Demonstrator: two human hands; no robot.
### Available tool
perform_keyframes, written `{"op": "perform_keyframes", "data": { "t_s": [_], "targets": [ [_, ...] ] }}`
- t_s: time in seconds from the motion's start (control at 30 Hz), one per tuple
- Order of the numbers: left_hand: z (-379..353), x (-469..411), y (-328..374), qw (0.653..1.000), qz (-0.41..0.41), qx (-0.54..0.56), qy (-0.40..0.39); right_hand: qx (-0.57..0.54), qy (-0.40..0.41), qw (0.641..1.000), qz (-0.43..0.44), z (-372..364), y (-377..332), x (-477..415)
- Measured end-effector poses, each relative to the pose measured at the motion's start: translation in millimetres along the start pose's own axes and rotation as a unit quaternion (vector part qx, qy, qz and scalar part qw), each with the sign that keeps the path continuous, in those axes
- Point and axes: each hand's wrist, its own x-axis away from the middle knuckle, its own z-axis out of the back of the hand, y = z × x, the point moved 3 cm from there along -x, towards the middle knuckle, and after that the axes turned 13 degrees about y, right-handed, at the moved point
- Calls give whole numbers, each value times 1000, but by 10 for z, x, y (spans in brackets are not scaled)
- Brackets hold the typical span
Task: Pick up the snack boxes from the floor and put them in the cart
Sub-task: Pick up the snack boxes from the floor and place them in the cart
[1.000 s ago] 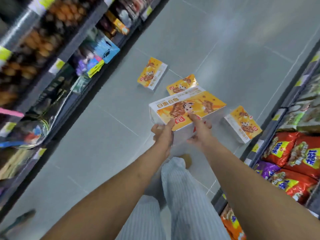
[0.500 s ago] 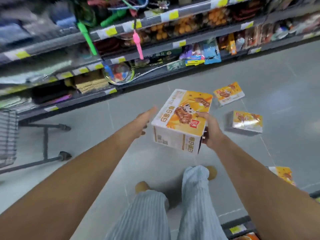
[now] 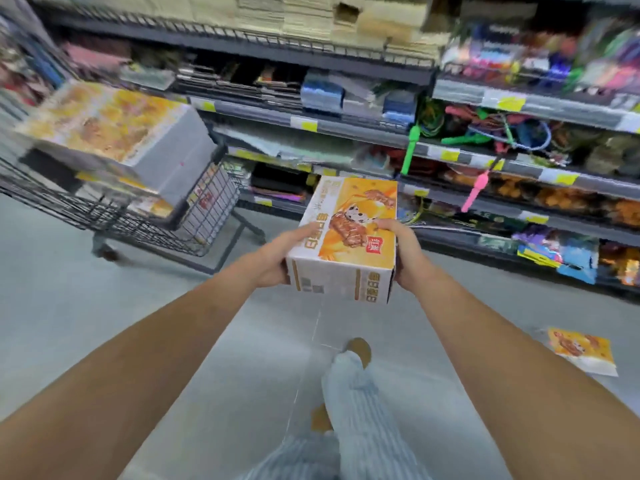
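Between cart and shelving, mid-aisle: I see the snack box held up off the floor, level, in both hands.

- Left hand: grasps the box's left side, thumb lying on the top face.
- Right hand: grasps the right side, thumb hooked over the top edge.
- Box print: yellow-orange top with a spotted cartoon figure and brown snack pieces; a small red square logo near the front edge with a white character I cannot read. Large Chinese characters run along the left of the top face and again, in yellow, down the near end's right edge; too soft for me to read with confidence. The white near end carries a small code-like patch.
- Wire cart: black, to the left, apart from the held box. Stacked boxes with the same yellow-orange print sit in it, blurred.
- Second snack box: lies flat on the floor at right, well apart from the hands.
- Shelves behind: yellow price tags, text unreadable; a green handle and a pink handle hang down.
- Below: striped trousers, tan shoe.
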Motion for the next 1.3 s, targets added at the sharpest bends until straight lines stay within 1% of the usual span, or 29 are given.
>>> {"op": "perform_keyframes", "data": {
  "t_s": [0.07,0.13,0.23,0.3,0.43,0.5,0.6,0.7,0.9,0.97,1.03,1.07,1.1,1.2,1.3],
  "targets": [
    [382,0,132,998,-9,49,24,13,-21,1000,12,-453,-154,-12],
    [749,-29,251,994,-26,88,55,20,-60,998,22,-922,-290,-33],
    [1216,-55,434,986,-74,106,110,16,-95,995,29,-1559,-441,-115],
    [1626,-120,549,977,-87,129,146,10,-131,991,35,-2090,-543,-169],
    [2507,-214,856,956,-105,171,212,31,-170,984,30,-3150,-755,-274],
    [2837,-230,1019,952,-110,178,226,50,-185,981,35,-3587,-838,-328],
    [3432,-294,1260,937,-115,225,242,88,-201,974,52,-4386,-968,-500],
    [3883,-362,1380,925,-123,257,252,119,-211,967,79,-4977,-1061,-636],
    [4968,-637,1649,908,-88,317,261,198,-203,953,106,-6108,-1223,-562],
    [5276,-756,1732,909,-88,321,250,204,-180,956,108,-6406,-1240,-614],
    [5696,-912,1887,913,-83,327,230,206,-154,960,113,-6864,-1258,-722],
    [5788,-950,1939,911,-82,333,230,215,-153,958,114,-6976,-1260,-754],
    [6040,-1029,2044,912,-81,333,225,221,-144,959,105,-7244,-1257,-803],
    [6649,-1259,2251,910,-57,331,242,214,-120,965,87,-7846,-1219,-944],
    [7117,-1514,2443,916,-45,313,248,179,-94,977,64,-8319,-1171,-1070]
  ]
}}
